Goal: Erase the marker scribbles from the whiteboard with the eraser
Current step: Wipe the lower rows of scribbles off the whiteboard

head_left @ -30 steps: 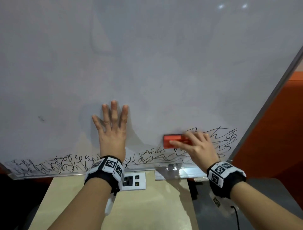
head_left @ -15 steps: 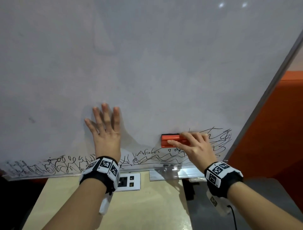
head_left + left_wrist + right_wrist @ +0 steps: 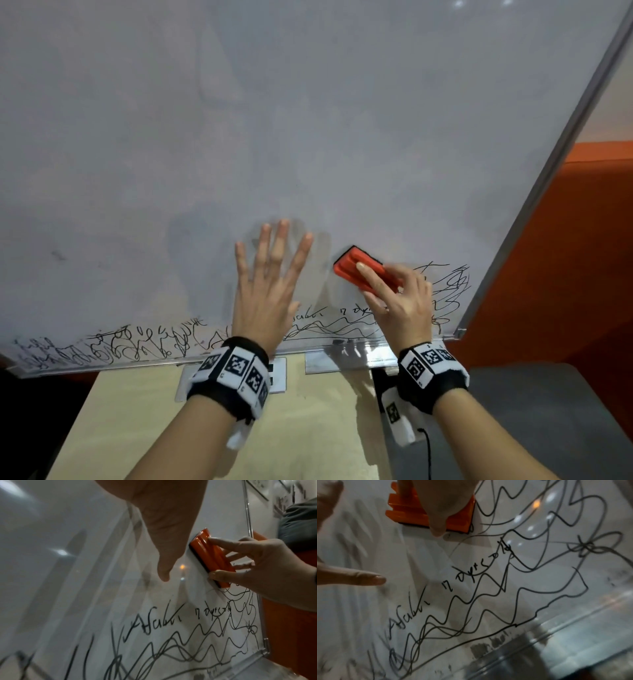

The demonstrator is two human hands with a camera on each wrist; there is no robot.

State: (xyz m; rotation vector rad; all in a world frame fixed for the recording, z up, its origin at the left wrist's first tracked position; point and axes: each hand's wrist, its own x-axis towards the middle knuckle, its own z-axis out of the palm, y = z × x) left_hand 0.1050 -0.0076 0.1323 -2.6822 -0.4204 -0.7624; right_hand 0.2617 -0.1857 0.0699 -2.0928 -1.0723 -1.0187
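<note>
- Your right hand grips the orange eraser by its long sides, felt flat on the whiteboard, at the upper left edge of the scribbles.
- Keep the felt flat and press evenly; I judge overlapping strokes right of the eraser, then below it, will clear the dense loops.
- Your left hand, fingers spread and holding nothing, is just left of the eraser at the board; keep it out of leftward strokes.
- Right of the eraser the board's metal frame is close; below it the marker tray ends your stroke.
- Further scribbles run along the bottom, left of the eraser, above the desk.
</note>
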